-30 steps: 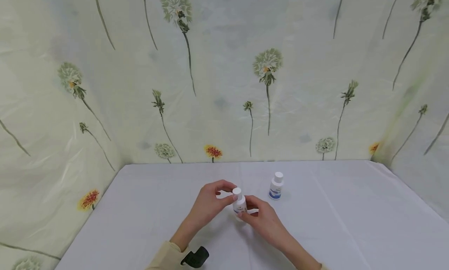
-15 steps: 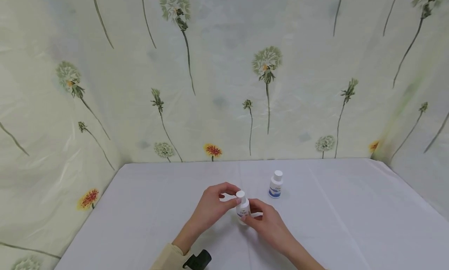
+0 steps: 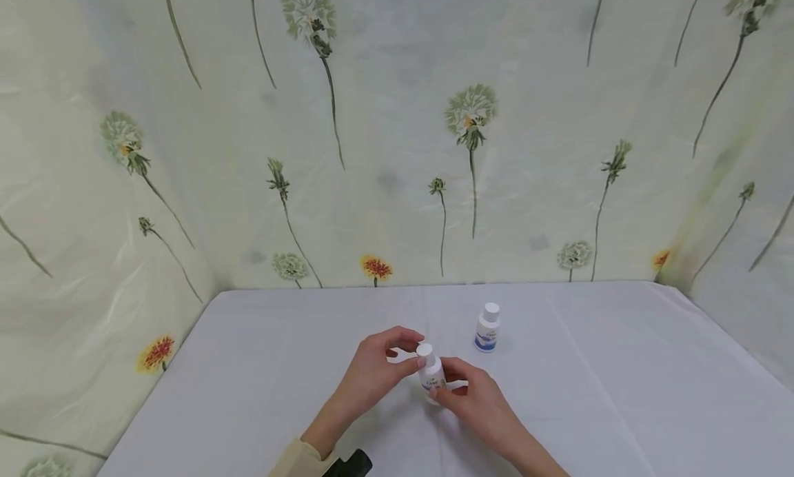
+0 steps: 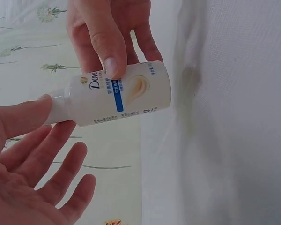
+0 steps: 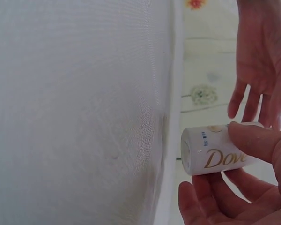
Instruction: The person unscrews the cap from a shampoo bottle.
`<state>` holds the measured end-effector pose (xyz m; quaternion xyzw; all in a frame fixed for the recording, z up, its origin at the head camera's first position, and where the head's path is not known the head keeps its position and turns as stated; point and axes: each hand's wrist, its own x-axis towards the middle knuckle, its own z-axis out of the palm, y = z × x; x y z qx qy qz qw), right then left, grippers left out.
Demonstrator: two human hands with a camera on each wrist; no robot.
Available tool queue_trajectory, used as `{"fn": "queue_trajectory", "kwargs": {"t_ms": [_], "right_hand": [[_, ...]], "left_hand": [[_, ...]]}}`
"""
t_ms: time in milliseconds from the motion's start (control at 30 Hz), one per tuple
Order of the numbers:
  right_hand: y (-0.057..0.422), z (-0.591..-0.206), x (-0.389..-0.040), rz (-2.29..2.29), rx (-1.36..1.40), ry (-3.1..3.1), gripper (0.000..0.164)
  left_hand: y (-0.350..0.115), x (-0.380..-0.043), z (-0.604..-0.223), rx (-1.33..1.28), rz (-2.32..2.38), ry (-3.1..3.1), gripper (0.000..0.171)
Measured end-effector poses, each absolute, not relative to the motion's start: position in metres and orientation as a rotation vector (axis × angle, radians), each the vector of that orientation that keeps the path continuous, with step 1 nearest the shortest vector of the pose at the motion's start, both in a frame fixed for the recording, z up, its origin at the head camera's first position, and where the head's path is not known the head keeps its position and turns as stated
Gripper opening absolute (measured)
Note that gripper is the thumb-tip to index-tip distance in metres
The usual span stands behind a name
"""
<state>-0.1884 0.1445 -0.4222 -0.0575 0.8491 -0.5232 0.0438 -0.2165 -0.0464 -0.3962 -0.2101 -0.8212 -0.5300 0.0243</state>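
A small white Dove bottle point(image 3: 433, 376) with a blue band on its label is held between both hands over the table. My left hand point(image 3: 375, 364) pinches its white cap point(image 4: 60, 108) between thumb and index finger, the other fingers spread loosely below in the left wrist view. Around the bottle's body, my right hand point(image 3: 479, 398) grips with the thumb on the label and fingers behind. The bottle's flat base point(image 5: 187, 151) shows in the right wrist view, off the cloth. The cap still sits on the bottle's neck.
A second white bottle point(image 3: 487, 329) with a blue-patterned label stands upright on the table, behind and right of the hands. White cloth point(image 3: 589, 394) covers the table. A dandelion-printed curtain point(image 3: 384, 118) rises along the back and both sides.
Both hands have shifted slightly right and nearer the body, bringing the held bottle along. The grips on cap and body look the same. The standing bottle has stayed put.
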Motion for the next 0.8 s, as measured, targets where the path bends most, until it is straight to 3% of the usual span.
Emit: {"fn": "queue_trajectory", "kwargs": {"t_ms": [200, 800], "right_hand": [[0.1471, -0.422, -0.1873, -1.604, -0.251, 2.616, 0.044], [0.1506, -0.4221, -0.1882, -1.598, -0.385, 2.606, 0.041]], "left_hand": [[-0.0474, -0.2156, -0.3984, -0.683, -1.635, -2.538, 0.032], [-0.0481, -0.212, -0.3989, -0.818, -1.68, -2.523, 0.028]]}}
